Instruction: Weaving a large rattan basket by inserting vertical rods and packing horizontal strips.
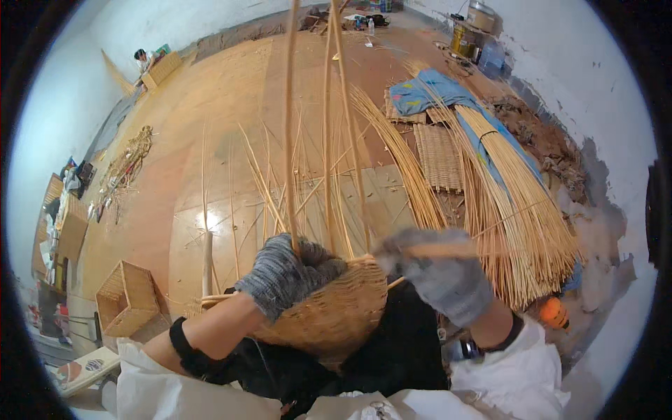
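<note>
A half-woven wicker basket [341,313] rests tilted across my lap, its curved wall toward me. Tall upright rods [327,133] rise from its far edge. My left hand [290,273], in a grey knit glove, is closed on the basket's upper edge beside one upright. To the right, my gloved right hand [444,276] is smeared by motion just off the basket's right end. A pale wicker rod [441,250] runs across its fingers, which appear closed round it; its far end fades in the blur.
Long bundles of wicker rods [521,203] lie at the right, partly under a blue cloth [423,91]. Woven panels [439,157] are beside them. A hexagonal wicker basket [129,297] stands at the left. Far off, a person [143,61] sits by a box-shaped piece.
</note>
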Demonstrator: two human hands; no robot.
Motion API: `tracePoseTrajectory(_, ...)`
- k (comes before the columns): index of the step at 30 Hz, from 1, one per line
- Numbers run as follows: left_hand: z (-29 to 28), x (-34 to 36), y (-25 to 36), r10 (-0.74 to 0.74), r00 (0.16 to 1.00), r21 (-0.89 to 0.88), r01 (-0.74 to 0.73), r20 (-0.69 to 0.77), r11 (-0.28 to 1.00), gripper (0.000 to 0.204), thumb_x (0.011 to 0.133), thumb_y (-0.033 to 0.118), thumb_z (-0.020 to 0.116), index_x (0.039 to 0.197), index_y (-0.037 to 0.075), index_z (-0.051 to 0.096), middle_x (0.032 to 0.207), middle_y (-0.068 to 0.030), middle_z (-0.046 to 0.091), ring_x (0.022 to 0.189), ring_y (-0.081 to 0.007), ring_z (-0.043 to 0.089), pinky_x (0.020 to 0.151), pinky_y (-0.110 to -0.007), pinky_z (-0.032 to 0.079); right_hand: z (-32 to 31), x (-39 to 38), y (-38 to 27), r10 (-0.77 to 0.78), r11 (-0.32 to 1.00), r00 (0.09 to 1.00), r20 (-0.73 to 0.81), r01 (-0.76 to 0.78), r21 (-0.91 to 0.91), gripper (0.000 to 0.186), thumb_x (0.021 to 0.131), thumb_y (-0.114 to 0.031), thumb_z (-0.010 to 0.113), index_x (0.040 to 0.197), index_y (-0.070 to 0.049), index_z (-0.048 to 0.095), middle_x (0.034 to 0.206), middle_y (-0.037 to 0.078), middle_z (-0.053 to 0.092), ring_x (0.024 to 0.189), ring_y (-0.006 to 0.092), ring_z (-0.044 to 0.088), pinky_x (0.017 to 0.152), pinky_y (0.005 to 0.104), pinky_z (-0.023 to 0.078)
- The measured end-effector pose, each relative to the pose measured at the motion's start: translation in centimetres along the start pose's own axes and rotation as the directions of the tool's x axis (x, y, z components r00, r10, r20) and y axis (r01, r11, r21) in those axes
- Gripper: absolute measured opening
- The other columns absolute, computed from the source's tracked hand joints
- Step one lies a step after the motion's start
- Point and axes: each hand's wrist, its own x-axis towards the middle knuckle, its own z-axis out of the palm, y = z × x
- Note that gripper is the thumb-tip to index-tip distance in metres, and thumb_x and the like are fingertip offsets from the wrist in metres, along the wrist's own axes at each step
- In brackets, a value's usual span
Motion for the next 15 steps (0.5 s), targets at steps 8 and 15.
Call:
tracePoseTrajectory(8, -1.3, 2.3, -2.9, 0.423, 0.886, 0.1, -0.446, 0.19, 0.89, 0.061, 0.072, 0.026, 0.066, 0.122, 0.003, 0.039, 0.103, -0.0169, 0.057, 0.101, -0.0266, 0.052, 0.087, -0.036, 0.038, 5.6, 8.4, -0.6, 0.384, 0.765, 0.911, 0.148, -0.224, -0.604, 0.012, 0.076, -0.01, 0.051, 0.081, -0.001, 0.057, 0.081, 0.018, 0.062, 0.077, 0.0306, 0.062, 0.066, 0.0381, 0.049)
tracePoseTrajectory(15, -2.7, 3.5, -3.5, 0.578, 0.753, 0.49, -0.651, 0.315, 0.58, 0.071, 0.074, 0.038, 0.062, 0.127, 0.003, 0.032, 0.123, -0.0195, 0.043, 0.114, -0.033, 0.042, 0.097, -0.04, 0.03, 5.0, 7.5, -0.5, 0.25, 0.868, 0.826, 0.505, 0.04, -0.494, 0.026, 0.081, -0.017, 0.042, 0.088, -0.002, 0.063, 0.089, 0.018, 0.062, 0.081, 0.033, 0.061, 0.071, 0.0414, 0.049)
